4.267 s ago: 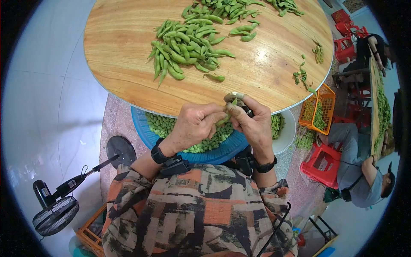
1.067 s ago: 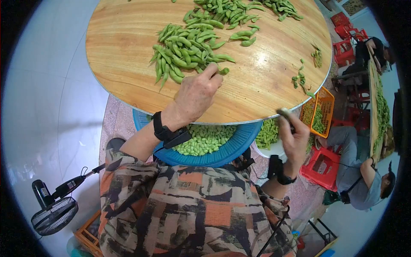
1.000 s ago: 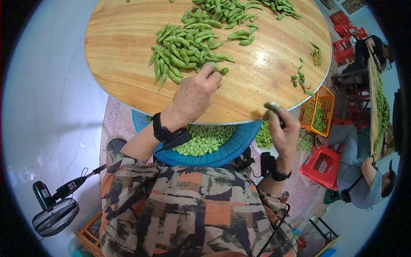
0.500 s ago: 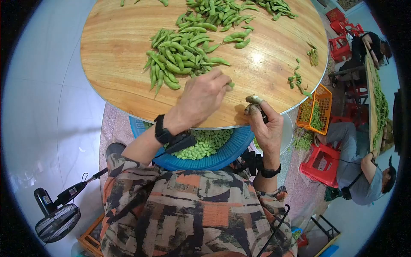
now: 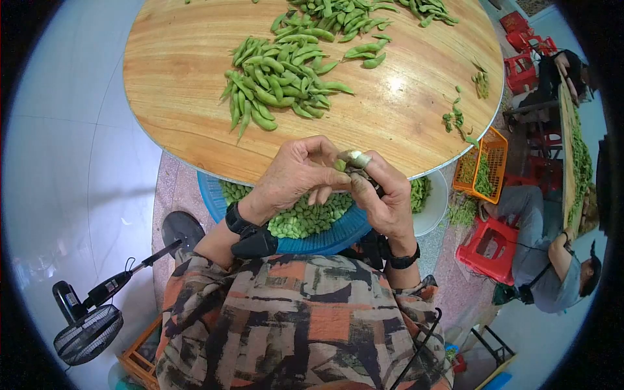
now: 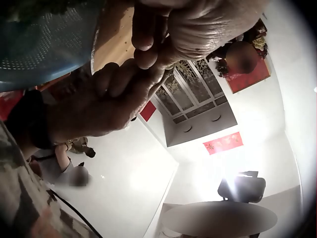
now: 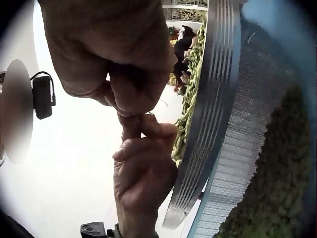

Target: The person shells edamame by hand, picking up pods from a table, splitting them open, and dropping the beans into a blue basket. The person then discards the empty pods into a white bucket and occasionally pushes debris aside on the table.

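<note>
My left hand (image 5: 296, 172) pinches a green edamame pod (image 5: 340, 166) between thumb and forefinger, just past the near edge of the wooden table (image 5: 175, 84). Thumb and forefinger of my right hand (image 5: 389, 201) meet at the same pod; its fingertips carry greyish covers, and a dark band shows across the fingers. Both wrist views show the fingertips together, the pod mostly hidden. Below the hands sits a blue basket (image 5: 351, 227) of shelled green beans (image 5: 302, 218). A pile of edamame pods (image 5: 270, 81) lies on the tabletop ahead.
A white bucket (image 5: 442, 205) of green pods stands right of the basket. Beyond it are an orange crate (image 5: 497, 162) and a red stool (image 5: 487, 250) near a seated person (image 5: 552, 279). A black fan (image 5: 88, 335) stands at left. More pods (image 5: 338, 16) lie farther back.
My left hand has taken a pod from the pile's near edge and drawn it back over the basket. My right hand has come in from the right to meet it.
</note>
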A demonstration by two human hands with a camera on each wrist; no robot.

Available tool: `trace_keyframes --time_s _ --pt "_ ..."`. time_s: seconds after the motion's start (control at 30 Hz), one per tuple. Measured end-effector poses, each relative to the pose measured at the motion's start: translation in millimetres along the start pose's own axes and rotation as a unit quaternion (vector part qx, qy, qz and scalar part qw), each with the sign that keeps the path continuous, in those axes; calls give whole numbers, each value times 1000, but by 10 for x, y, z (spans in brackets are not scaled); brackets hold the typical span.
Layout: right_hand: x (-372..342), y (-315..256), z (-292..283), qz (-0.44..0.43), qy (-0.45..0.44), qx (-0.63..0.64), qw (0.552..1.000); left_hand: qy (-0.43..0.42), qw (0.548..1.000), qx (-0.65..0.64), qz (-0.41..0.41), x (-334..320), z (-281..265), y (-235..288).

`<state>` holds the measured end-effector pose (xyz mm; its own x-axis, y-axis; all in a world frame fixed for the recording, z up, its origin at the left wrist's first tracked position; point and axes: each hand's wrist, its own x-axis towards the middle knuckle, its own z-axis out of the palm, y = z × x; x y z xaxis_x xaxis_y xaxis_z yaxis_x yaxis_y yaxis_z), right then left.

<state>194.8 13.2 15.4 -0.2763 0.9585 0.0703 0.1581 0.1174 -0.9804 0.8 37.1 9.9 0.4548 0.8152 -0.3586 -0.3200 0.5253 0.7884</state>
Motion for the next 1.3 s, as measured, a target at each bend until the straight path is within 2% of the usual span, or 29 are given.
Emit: trace_keyframes --time_s 0.07,0.17,0.27,0.37,0.6,0.67,0.7,0.77,0.8,0.87,1.0,1.07,1.1,1.17,1.2,1.27,1.3 --pt "8 -47 -10 -60 -23 -25 998 -19 1000 -6 -4 0 -33 -30" --pt "4 -56 -9 -89 -34 -44 994 -17 1000 -1 -7 -20 -11 -7" --pt "9 -100 -82 -49 -82 -33 995 -10 1000 13 -19 -37 -4 -13" --pt "9 -70 -113 -71 -95 -24 993 -11 999 8 -36 -49 -13 -30" --pt "-9 21 -76 -109 -52 -50 991 19 999 24 -11 -51 59 -61" --pt "-20 45 -101 -40 -83 72 993 -22 999 -39 -12 -52 19 -110" --pt "-32 75 -94 -40 -83 72 993 -23 999 -39 -12 -54 3 -143" --pt "-45 137 -78 59 -87 263 959 -74 988 -136 -27 -59 -19 -195" --pt "-41 124 -76 60 -88 264 959 -73 988 -137 -27 -65 -2 -187" --pt "-29 54 -74 21 -76 157 984 -44 991 -126 -15 -82 57 -159" --pt "-50 -82 -140 10 -87 92 992 -26 994 -104 0 -73 81 -169" --pt "-33 -59 -173 -74 -98 7 992 -17 997 -76 1 -63 84 -187" --pt "-27 -57 -164 -73 -97 8 993 -17 997 -76 -1 -64 89 -188" --pt "-9 -61 -144 -129 -71 -75 986 -1 996 -92 11 -59 107 -181" --pt "-18 -66 -153 -128 -71 -74 986 0 996 -92 10 -64 112 -185" --pt "-38 -84 -179 -28 -99 8 995 8 995 -96 13 -81 122 -192" --pt "-33 -97 -181 -29 -100 9 995 9 995 -96 13 -84 131 -192"
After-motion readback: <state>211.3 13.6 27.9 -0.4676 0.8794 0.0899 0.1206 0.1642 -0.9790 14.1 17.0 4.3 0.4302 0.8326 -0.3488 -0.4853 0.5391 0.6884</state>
